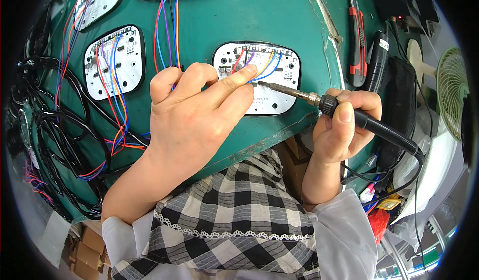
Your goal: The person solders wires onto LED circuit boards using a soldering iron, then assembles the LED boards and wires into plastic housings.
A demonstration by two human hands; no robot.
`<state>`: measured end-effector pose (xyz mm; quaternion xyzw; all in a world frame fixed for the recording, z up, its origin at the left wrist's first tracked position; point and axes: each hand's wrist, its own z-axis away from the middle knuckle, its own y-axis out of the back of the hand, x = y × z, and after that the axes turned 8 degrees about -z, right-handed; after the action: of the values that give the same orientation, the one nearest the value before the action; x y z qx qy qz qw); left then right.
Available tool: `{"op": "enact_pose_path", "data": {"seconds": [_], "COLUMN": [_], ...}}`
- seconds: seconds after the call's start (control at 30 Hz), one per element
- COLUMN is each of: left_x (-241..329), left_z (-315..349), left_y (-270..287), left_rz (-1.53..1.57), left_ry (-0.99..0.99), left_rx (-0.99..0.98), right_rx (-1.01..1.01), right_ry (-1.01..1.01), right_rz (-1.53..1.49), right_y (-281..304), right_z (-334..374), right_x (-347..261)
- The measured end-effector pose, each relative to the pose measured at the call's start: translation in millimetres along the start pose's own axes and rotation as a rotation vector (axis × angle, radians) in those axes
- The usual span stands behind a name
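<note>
A white circuit board (267, 98) with a dark rim lies at the middle of the green bench. Red, purple, yellow and blue wires (272, 68) run from its far edge down to my left hand (199, 105). That hand is closed over the board's left side, with the wires pinched at its fingertips. My right hand (344, 123) grips a soldering iron (366, 122) by its black handle. The iron's dark tip reaches over the board to just beside my left fingertips and the blue wire end. Whether the tip touches the wire, I cannot tell.
More wired circuit boards (130, 73) lie at the far left. Black cables (55, 145) are heaped along the left edge. A red and black utility knife (357, 45) and a black cylindrical tool (377, 63) lie at the right, near a green fan (453, 93).
</note>
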<state>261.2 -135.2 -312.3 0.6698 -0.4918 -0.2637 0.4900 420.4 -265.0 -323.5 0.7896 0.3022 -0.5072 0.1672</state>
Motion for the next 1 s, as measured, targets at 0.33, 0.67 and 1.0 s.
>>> {"op": "enact_pose_path", "data": {"seconds": [0.33,0.67,1.0], "left_x": [1.1,1.8,1.8], "left_z": [3.2,8.5,11.3], "left_y": [-0.8,-0.4,2.8], "left_rz": [-0.023,-0.015,0.022], "left_ry": [-0.012,-0.014,-0.02], "left_rx": [0.027,0.025,0.012], "right_rx": [0.002,0.15,-0.024], "right_ry": [0.041,0.059,-0.116], "right_rz": [-0.029,-0.008,-0.157], "right_y": [-1.9,7.8,10.3], "right_z": [3.5,14.1,26.3], "right_x": [-2.9,-1.2,-15.8]}}
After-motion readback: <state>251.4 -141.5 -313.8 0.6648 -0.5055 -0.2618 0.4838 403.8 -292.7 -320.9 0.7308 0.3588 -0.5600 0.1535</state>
